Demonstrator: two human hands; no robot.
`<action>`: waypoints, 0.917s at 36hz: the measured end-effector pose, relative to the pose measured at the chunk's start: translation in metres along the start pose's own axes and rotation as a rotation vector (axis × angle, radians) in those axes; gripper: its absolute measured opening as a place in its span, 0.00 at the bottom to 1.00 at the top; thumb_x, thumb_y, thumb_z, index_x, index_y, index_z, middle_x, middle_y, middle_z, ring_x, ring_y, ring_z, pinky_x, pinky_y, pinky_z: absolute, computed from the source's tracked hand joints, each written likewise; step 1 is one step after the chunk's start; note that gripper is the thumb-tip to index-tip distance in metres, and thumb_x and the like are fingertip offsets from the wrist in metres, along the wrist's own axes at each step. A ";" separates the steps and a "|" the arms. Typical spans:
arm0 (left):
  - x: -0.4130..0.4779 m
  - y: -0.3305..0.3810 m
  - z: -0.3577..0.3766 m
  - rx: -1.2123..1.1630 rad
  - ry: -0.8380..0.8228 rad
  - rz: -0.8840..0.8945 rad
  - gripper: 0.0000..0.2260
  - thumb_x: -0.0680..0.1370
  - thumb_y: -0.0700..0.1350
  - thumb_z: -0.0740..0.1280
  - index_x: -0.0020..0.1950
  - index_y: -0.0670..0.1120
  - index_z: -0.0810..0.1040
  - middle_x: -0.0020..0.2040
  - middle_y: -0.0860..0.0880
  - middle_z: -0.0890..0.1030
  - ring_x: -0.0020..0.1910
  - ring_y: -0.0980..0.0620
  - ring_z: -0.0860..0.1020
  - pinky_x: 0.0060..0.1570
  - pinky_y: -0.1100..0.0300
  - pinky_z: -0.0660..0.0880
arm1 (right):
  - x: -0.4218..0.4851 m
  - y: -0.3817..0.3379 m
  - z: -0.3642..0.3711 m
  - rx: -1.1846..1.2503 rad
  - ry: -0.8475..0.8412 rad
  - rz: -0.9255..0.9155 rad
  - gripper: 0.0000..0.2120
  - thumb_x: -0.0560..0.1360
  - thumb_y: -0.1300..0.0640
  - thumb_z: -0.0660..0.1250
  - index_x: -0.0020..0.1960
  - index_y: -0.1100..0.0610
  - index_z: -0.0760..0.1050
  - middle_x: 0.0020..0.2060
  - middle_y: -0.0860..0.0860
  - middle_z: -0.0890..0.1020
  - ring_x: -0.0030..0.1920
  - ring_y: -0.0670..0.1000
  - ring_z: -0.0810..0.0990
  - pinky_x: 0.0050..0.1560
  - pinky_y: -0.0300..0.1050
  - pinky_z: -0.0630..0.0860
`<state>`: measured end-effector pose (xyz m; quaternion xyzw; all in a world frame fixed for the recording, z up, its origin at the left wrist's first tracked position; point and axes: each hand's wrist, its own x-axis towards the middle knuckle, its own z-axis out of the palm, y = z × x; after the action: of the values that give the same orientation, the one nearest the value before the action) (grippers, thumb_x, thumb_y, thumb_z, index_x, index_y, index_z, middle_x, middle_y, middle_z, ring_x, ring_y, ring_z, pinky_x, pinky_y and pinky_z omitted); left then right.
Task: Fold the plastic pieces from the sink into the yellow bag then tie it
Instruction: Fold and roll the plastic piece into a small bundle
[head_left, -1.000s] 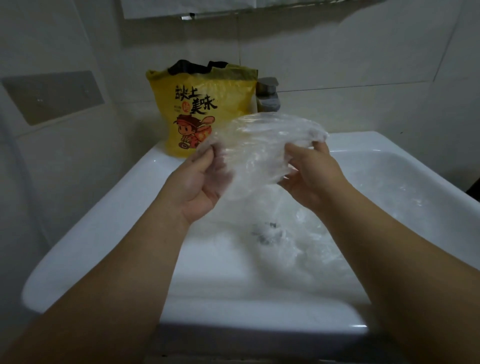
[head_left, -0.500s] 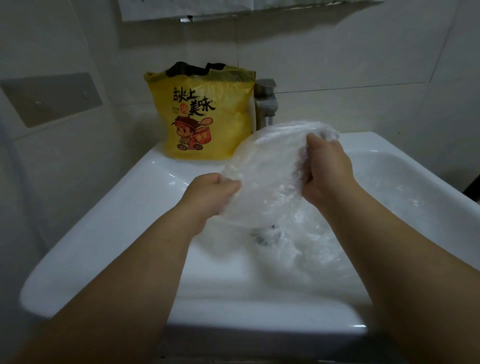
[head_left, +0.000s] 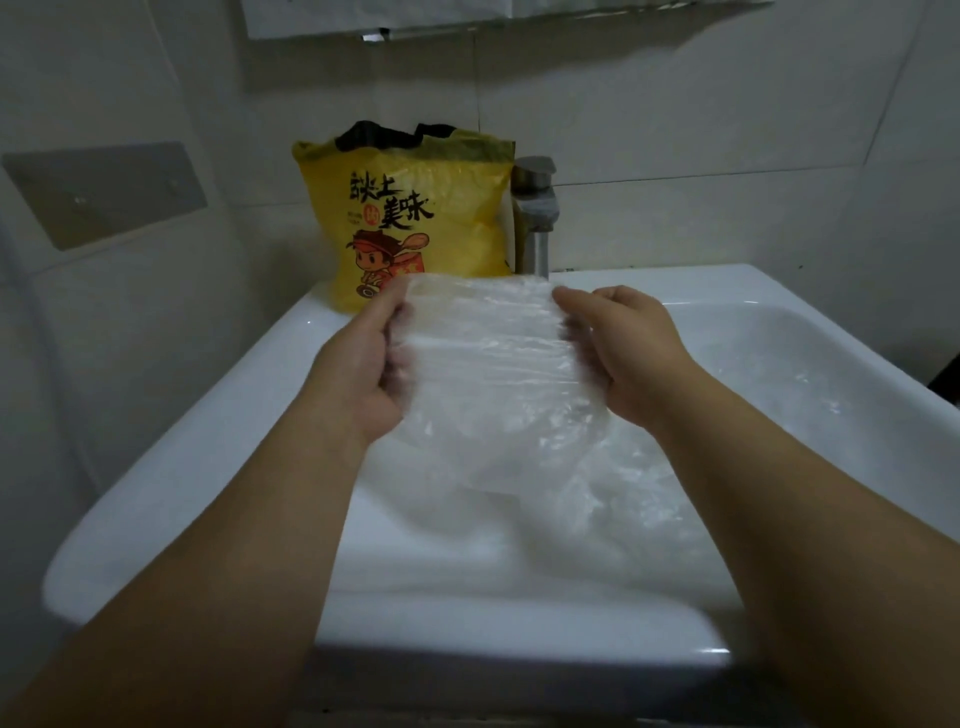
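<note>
A clear, crinkled plastic piece (head_left: 488, 374) is held up over the white sink (head_left: 171, 467), stretched flat between both hands. My left hand (head_left: 358, 374) grips its left edge and my right hand (head_left: 628, 353) grips its right edge, fingers curled round the film. Its top edge is straight and its lower part hangs in a rounded shape. More clear plastic (head_left: 639, 499) lies in the basin below. The yellow bag (head_left: 410, 218) with black writing and a cartoon figure stands upright on the sink's back left corner, its top open with dark lining showing.
A metal tap (head_left: 535, 218) rises right beside the yellow bag at the back of the sink. Tiled walls close in behind and to the left, with a grey plate (head_left: 104, 192) fixed on the left wall.
The plastic piece went from a bunched bundle to a flat sheet with a straight top edge. Both hands shifted to its sides and spread apart, the left hand rising.
</note>
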<state>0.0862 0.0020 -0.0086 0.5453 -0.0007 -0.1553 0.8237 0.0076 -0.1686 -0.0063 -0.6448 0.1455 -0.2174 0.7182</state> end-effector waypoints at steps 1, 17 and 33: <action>0.000 0.001 -0.002 -0.021 0.006 -0.005 0.14 0.74 0.54 0.72 0.31 0.51 0.76 0.21 0.58 0.71 0.17 0.61 0.66 0.15 0.70 0.61 | 0.000 0.000 0.000 -0.002 0.000 0.006 0.10 0.76 0.56 0.69 0.41 0.58 0.71 0.30 0.52 0.76 0.32 0.51 0.73 0.36 0.45 0.73; 0.008 -0.002 -0.013 -0.089 -0.181 0.146 0.17 0.79 0.43 0.66 0.67 0.43 0.70 0.44 0.50 0.83 0.39 0.57 0.83 0.40 0.62 0.80 | 0.003 -0.003 -0.014 0.363 -0.159 0.185 0.25 0.78 0.69 0.61 0.72 0.51 0.65 0.56 0.59 0.78 0.45 0.55 0.83 0.37 0.46 0.81; 0.006 -0.007 -0.020 0.511 0.033 0.524 0.16 0.73 0.36 0.73 0.58 0.49 0.78 0.40 0.55 0.77 0.41 0.61 0.77 0.47 0.73 0.72 | 0.007 0.004 -0.019 -0.341 0.002 -0.056 0.25 0.75 0.70 0.66 0.70 0.59 0.70 0.61 0.55 0.76 0.52 0.51 0.77 0.54 0.38 0.75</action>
<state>0.0931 0.0157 -0.0236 0.7173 -0.1659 0.0748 0.6726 0.0045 -0.1882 -0.0118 -0.7610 0.1627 -0.2101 0.5919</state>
